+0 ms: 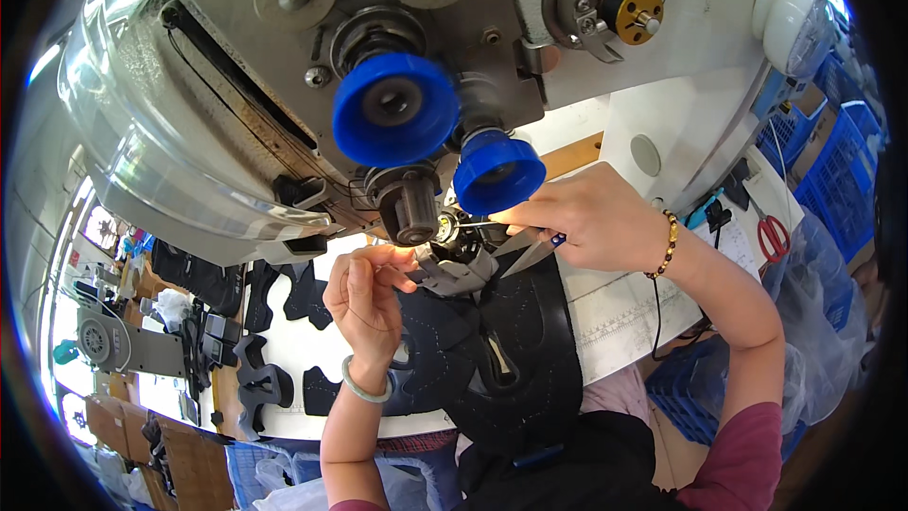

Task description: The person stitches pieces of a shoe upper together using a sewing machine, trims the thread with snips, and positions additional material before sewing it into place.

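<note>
My right hand (591,218) grips a pair of metal thread snips (532,248) with a blue spot. Its fingertips pinch a thin strand or pin toward the needle area (445,225) of the grey sewing machine (236,85). To the left of the presser foot (454,270), my left hand (364,298) has its thumb and fingers pinched together; what they hold is too small to tell. A black quilted fabric piece (515,331) lies under the foot and hangs toward my lap. Two blue knobs (394,109) stick out just above the needle.
Several black cut pieces (274,322) lie on the white table (615,312) to the left. Red-handled scissors (773,235) rest at the right, with blue crates (842,161) and a clear plastic bag (818,322) nearby. A gold bobbin (632,9) sits on the winder.
</note>
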{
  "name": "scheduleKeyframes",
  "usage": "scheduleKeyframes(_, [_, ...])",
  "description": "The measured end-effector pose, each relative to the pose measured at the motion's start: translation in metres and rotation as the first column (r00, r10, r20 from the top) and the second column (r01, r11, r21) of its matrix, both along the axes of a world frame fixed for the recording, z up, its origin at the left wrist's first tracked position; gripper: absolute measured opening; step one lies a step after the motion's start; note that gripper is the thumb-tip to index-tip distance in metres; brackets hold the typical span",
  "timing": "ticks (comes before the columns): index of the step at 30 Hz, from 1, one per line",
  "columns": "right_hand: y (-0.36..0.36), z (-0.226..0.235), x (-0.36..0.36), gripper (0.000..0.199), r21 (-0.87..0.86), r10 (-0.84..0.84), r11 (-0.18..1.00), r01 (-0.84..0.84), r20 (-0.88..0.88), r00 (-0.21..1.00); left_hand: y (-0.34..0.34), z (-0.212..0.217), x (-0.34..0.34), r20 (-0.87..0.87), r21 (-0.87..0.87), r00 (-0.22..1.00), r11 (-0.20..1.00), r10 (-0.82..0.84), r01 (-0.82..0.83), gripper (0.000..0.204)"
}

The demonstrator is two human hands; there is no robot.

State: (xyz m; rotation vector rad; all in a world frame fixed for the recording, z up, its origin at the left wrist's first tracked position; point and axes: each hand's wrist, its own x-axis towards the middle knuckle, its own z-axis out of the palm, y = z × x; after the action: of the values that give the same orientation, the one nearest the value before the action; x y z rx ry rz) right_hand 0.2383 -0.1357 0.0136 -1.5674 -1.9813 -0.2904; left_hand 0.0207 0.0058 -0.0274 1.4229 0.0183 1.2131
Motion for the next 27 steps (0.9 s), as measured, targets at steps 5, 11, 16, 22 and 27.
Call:
scheduleKeyframes(5, [-0.001,-0.002,0.002,0.041,-0.047,-0.004,0.999,0.004,0.003,1.000,-0.003,0.004,0.002,0.046,-0.013,0.999,1.000,0.009,-0.009,0.030])
scheduleKeyframes(11, [-0.009,0.000,-0.004,0.030,-0.145,-0.045,0.989,0.024,-0.144,0.989,-0.005,0.008,-0.005,0.076,0.006,0.997,1.000,0.018,-0.018,0.029])
scheduleKeyframes(16, [-0.009,-0.037,-0.019,0.027,0.090,0.206,0.974,-0.209,-0.739,0.641,-0.016,0.016,-0.017,-0.053,0.240,0.989,0.963,0.138,-0.121,0.031])
scheduleKeyframes(22, [0.004,-0.028,-0.075,0.028,0.091,0.217,0.960,-0.263,-0.837,0.503,-0.047,0.038,-0.014,-0.057,0.884,0.919,0.447,0.390,-0.135,0.015])
scheduleKeyframes(27, [0.010,-0.035,-0.076,0.013,0.151,0.166,0.983,-0.103,-0.973,0.160,-0.044,0.036,-0.013,0.033,0.937,0.802,0.260,0.596,-0.231,0.032])
